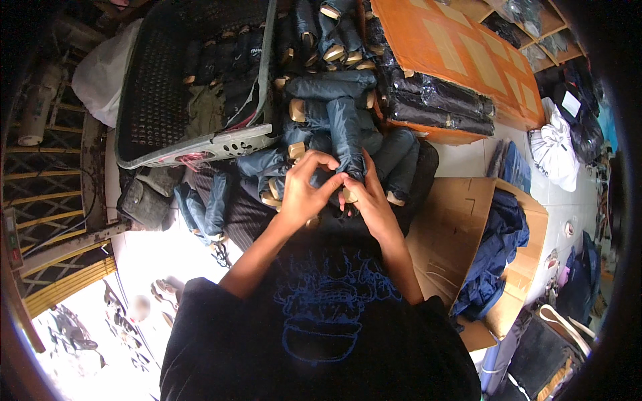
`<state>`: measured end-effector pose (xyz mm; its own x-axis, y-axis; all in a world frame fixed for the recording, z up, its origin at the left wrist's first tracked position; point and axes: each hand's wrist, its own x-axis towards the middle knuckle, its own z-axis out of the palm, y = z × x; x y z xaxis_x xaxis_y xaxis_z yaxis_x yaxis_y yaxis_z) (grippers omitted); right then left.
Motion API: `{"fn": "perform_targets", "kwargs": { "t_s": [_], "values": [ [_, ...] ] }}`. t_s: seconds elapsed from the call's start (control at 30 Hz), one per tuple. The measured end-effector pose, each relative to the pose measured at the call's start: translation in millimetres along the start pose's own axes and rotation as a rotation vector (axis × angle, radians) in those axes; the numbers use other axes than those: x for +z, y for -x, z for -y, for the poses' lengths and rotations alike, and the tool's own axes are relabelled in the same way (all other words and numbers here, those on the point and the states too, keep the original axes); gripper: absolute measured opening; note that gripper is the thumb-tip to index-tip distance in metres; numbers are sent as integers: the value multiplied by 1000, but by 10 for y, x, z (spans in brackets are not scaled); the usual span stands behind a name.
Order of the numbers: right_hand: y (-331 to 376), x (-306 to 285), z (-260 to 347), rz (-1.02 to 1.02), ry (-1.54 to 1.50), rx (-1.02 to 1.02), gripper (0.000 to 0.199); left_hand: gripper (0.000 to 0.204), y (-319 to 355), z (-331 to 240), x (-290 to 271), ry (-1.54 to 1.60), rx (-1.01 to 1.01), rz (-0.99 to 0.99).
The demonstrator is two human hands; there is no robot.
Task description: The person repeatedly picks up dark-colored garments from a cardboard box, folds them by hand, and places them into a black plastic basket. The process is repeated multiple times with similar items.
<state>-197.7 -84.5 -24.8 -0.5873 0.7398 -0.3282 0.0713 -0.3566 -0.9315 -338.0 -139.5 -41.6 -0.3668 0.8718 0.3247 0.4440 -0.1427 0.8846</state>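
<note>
A folded umbrella [344, 123] in a dark blue-grey sleeve stands out in front of me, its pale wooden handle [350, 194] toward my body. My right hand [372, 200] wraps round the handle end from the right. From the left, my left hand [304, 189] pinches at the sleeve's gathered lower edge, thumb and forefinger meeting near my right thumb. Under and around both hands lies a pile of similar sleeved umbrellas [328, 88] with wooden ends. A few more umbrellas [217, 200] lie to the left of my left forearm.
A black plastic crate [150, 80] holding dark sleeved items stands far left. At the far right, an orange carton [491, 60] rests by plastic-wrapped black packs [438, 107]. Nearer right, an opened brown carton [445, 234] contains navy fabric [491, 260]. A white bag [555, 147] sits beyond.
</note>
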Motion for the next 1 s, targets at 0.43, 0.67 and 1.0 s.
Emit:
{"fn": "perform_targets", "kwargs": {
  "t_s": [0.43, 0.67, 1.0],
  "values": [
    [1, 76, 18, -25, 156, 61, 73, 20, 7, 40, -12, -304, 255, 15],
    [3, 113, 93, -3, 126, 47, 72, 24, -108, -33, -143, -236, 206, 99],
    [-36, 72, 177, -21, 146, 99, 60, 20, -130, 33, -104, -115, 170, 62]
  ]
}}
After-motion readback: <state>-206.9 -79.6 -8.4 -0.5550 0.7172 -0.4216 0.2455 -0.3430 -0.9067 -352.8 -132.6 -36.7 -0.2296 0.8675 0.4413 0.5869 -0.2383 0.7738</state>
